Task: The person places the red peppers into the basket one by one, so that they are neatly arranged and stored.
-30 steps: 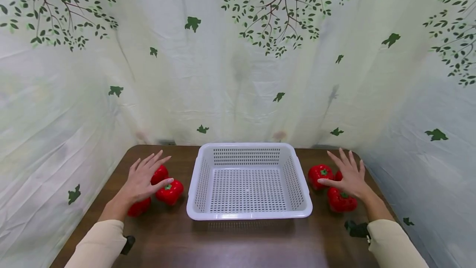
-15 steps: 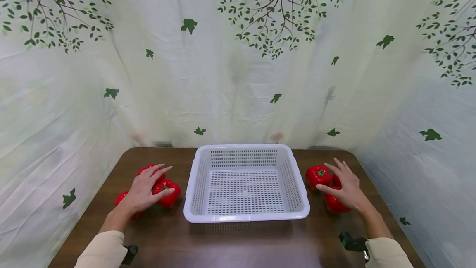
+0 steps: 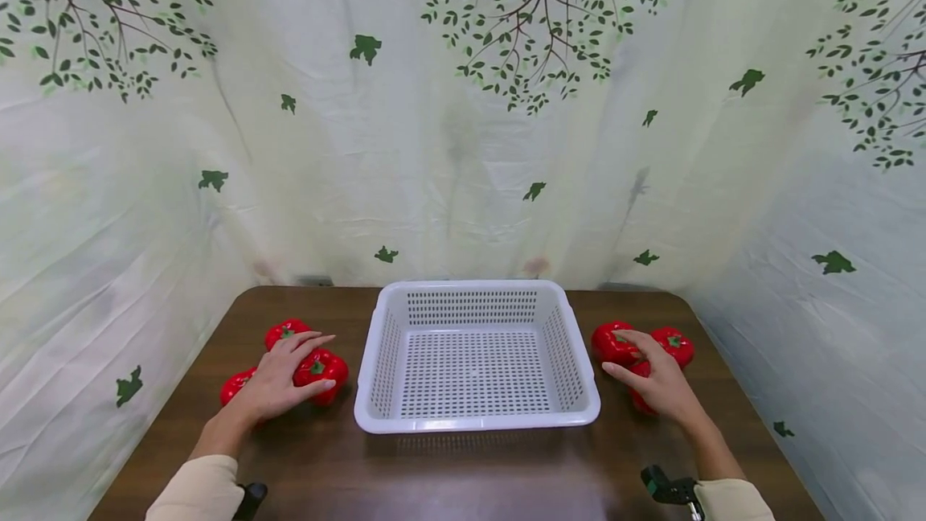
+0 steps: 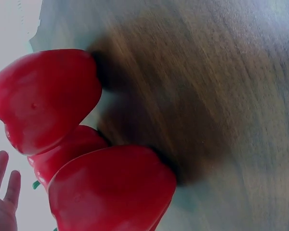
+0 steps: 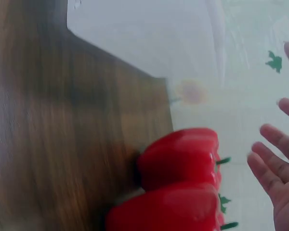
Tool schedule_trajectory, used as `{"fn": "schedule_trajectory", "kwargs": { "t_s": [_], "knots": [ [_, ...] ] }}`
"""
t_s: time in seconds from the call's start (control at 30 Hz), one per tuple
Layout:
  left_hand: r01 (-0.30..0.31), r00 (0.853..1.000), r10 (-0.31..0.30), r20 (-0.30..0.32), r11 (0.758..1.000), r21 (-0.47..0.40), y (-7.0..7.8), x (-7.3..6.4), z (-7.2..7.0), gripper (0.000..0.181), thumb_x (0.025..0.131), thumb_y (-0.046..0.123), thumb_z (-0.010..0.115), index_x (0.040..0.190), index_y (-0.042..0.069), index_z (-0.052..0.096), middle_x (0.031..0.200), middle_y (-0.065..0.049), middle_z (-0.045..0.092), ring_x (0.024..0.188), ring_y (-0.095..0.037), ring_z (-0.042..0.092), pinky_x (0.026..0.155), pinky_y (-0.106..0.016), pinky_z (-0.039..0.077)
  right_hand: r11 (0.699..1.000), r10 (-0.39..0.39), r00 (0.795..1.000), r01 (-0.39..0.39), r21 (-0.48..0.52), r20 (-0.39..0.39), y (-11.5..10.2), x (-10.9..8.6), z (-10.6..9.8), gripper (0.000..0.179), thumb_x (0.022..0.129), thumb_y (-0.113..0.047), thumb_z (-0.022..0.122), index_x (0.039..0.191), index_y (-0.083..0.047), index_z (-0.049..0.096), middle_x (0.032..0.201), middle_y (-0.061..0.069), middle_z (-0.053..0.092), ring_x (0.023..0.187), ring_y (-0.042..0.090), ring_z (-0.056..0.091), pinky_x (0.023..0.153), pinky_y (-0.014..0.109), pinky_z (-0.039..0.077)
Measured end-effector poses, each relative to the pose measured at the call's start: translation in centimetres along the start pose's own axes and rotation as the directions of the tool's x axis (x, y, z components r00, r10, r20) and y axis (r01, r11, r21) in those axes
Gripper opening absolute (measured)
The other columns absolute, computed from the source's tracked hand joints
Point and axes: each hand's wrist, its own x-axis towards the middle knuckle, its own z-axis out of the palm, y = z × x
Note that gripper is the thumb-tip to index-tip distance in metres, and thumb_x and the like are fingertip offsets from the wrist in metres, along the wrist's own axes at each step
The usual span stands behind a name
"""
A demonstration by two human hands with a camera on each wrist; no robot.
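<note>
In the head view my left hand (image 3: pixel 278 384) reaches over three red bell peppers. One pepper (image 3: pixel 321 370) lies between its thumb and fingers; another (image 3: pixel 284 331) sits behind, and a third (image 3: pixel 235 383) is partly covered by the hand. The left wrist view has relaxed fingers (image 4: pixel 12 185) beside the peppers' stem ends. Over a second cluster of three is my right hand (image 3: pixel 667 386), its fingertips overlapping the left pepper (image 3: pixel 612 342). To its right shows one pepper (image 3: pixel 676 343); the nearest (image 3: pixel 641 404) is mostly hidden. Spread fingers (image 5: pixel 265 175) appear in the right wrist view.
A white perforated plastic basket (image 3: pixel 477 423) stands between the two pepper clusters on the brown wooden table (image 3: pixel 477 481). Behind and around the table hangs a pale curtain (image 3: pixel 463 183) with a leaf pattern. Dark camera mounts (image 3: pixel 669 489) sit at the wrists.
Both hands have come down toward the peppers. The right hand has shifted left, uncovering the pepper on its right. The peppers stay on the table, and the head view has tilted and shifted slightly.
</note>
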Motion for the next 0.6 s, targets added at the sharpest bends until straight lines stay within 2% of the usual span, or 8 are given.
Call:
{"fn": "schedule_trajectory", "kwargs": {
  "t_s": [0.17,0.3,0.5,0.6],
  "knots": [
    [0.000,1.000,0.000,-0.004,1.000,-0.030,-0.2,0.0,0.2,0.077,0.072,0.040,0.080,0.137,0.013,0.048,0.134,-0.018,0.045,0.122,-0.041,0.038,0.087,-0.069,0.042,0.997,0.051,0.999,-0.050,0.057,-0.011,-0.4,-0.3,1.0,0.062,0.086,-0.035,0.072,0.136,-0.007,0.049,0.131,0.023,0.053,0.106,0.038,0.058,0.081,0.048,0.055],
    [0.003,1.000,-0.003,0.000,0.999,-0.039,-0.2,0.0,0.5,0.078,0.072,0.039,0.081,0.137,0.012,0.047,0.134,-0.019,0.045,0.122,-0.041,0.038,0.087,-0.068,0.043,0.988,0.103,0.994,-0.099,0.117,-0.023,-0.5,-0.5,1.7,0.057,0.088,-0.032,0.070,0.134,-0.005,0.052,0.121,0.021,0.060,0.098,0.032,0.062,0.078,0.036,0.056],
    [0.010,1.000,-0.009,0.012,0.999,-0.049,-0.4,-0.3,1.0,0.080,0.070,0.041,0.082,0.136,0.011,0.048,0.134,-0.020,0.046,0.121,-0.041,0.039,0.087,-0.067,0.044,0.941,0.174,0.985,-0.168,0.293,0.005,-0.5,-1.0,3.0,0.051,0.091,-0.026,0.067,0.133,-0.001,0.053,0.113,0.018,0.061,0.087,0.033,0.063,0.072,0.030,0.056],
    [0.014,1.000,-0.013,0.013,0.998,-0.053,-0.6,-0.6,1.2,0.080,0.068,0.038,0.084,0.135,0.010,0.050,0.134,-0.019,0.047,0.120,-0.041,0.040,0.086,-0.066,0.045,0.920,0.202,0.979,-0.195,0.340,0.014,-0.5,-1.1,3.5,0.050,0.093,-0.026,0.065,0.133,0.000,0.052,0.111,0.018,0.060,0.083,0.028,0.063,0.071,0.028,0.055]
  ]
}}
